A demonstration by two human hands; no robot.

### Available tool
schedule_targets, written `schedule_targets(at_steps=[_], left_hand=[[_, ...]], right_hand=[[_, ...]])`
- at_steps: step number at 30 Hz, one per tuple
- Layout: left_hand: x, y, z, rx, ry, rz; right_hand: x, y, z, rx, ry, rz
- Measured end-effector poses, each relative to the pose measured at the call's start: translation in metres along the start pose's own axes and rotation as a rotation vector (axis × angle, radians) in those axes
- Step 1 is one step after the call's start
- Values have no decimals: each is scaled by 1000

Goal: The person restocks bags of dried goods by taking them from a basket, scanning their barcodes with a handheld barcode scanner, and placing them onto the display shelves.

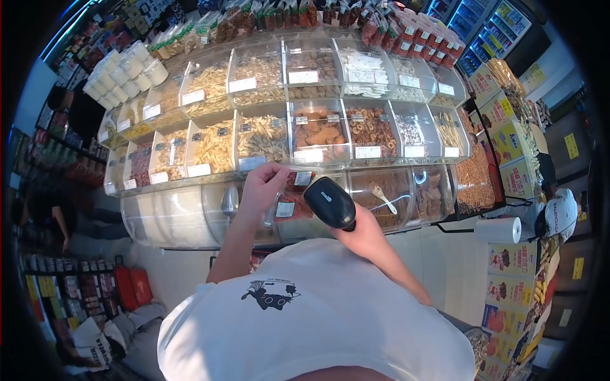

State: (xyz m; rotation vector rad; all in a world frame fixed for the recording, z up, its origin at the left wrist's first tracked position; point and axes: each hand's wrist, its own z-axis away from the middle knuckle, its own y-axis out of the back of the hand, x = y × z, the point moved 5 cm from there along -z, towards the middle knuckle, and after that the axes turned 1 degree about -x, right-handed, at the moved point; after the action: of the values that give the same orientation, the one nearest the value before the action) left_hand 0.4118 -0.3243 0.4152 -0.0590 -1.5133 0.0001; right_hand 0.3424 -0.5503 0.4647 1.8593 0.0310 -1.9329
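My left hand is closed in a pinch at the top edge of a clear plastic bag with dark red contents and white labels. The exact grip is partly hidden behind my fingers. My right hand is wrapped round a black handheld barcode scanner. Its head covers the right side of the bag and sits just right of my left hand. Behind both hands rise tiered clear bins of dried goods, including a bin of orange-brown pieces and a bin of dried rings.
Lower bins hold a metal scoop and a white scoop. White tubs and red packets stand on top. Printed boxes and a plastic roll are at right. People stand at the left and right edges.
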Motion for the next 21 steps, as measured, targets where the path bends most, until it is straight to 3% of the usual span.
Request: schedule_targets(at_steps=[3, 4, 8, 9, 13, 21], left_hand=[[4, -15, -3, -67, -42, -30], [16, -23, 0, -108, 40, -2], [26, -40, -2, -156, -66, -31], [22, -46, -4, -142, -64, 43], [7, -65, -15, -70, -61, 160], [44, -67, -36, 91, -208, 28]], right_hand=[[8, 17, -7, -22, 23, 102], [6, 20, -11, 16, -8, 174], [37, 40, -22, 137, -45, 29], [45, 48, -25, 196, -91, 50], [35, 59, -27, 232, 54, -91], [76, 88, -51, 133, 66, -115]])
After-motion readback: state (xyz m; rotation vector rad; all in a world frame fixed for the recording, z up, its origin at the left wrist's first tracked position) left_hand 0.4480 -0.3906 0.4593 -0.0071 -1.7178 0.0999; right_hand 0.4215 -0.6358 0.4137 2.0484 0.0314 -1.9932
